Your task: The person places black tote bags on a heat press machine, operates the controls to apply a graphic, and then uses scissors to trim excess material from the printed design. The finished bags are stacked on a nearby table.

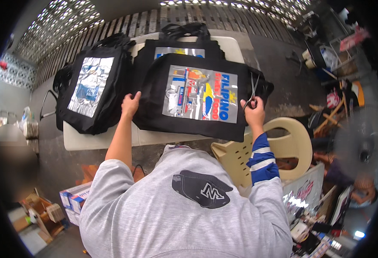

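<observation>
A black tote bag (154, 90) with a colourful print on a silver panel (202, 92) lies sideways in front of me, over other bags on the table. My left hand (130, 105) is closed at the bag's left edge, its thumb toward the cloth. At the right end, my right hand (254, 112) holds a pair of scissors (254, 85) by the handles, blades pointing away from me, beside the bag's dark handles (263, 84). Fingers of the right hand also touch the bag's edge; whether they grip the cloth is hard to tell.
A pile of black bags with a shiny silver panel (92, 86) covers the table's left side. More black bags (215, 48) lie behind, on the white table (81, 139). A beige plastic chair (298, 142) stands close on my right, near a blurred fan (363, 142). Boxes (75, 198) are at lower left.
</observation>
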### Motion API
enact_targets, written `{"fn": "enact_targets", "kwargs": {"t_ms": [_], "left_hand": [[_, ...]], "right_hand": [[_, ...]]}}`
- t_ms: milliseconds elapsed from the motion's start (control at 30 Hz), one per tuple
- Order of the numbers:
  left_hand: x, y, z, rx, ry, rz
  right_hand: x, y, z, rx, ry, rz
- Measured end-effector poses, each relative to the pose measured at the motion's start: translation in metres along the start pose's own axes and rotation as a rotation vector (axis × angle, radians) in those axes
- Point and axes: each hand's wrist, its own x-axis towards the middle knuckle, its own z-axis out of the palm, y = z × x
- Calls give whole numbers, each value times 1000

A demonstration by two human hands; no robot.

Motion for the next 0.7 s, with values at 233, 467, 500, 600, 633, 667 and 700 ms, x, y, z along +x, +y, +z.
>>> {"fn": "enact_targets", "kwargs": {"t_ms": [233,467,500,600,633,667,700], "left_hand": [[-20,30,-21,129,17,-324],[9,-26,-23,-443,-360,-407],[9,-31,-21,-372,-310,-396],[-4,-29,-3,-453,-119,-393],[-10,-29,0,-744,-306,-423],[-11,-25,-5,-1037,-483,-439],[-13,-20,-10,-1330,-662,-447]], "right_hand": [[29,20,49,-130,-104,356],[17,24,73,-90,-78,490],[12,18,71,-63,-69,512],[2,23,80,-91,-56,468],[-1,24,80,-92,-53,449],[1,23,82,-101,-53,449],[3,24,79,-115,-72,452]]}}
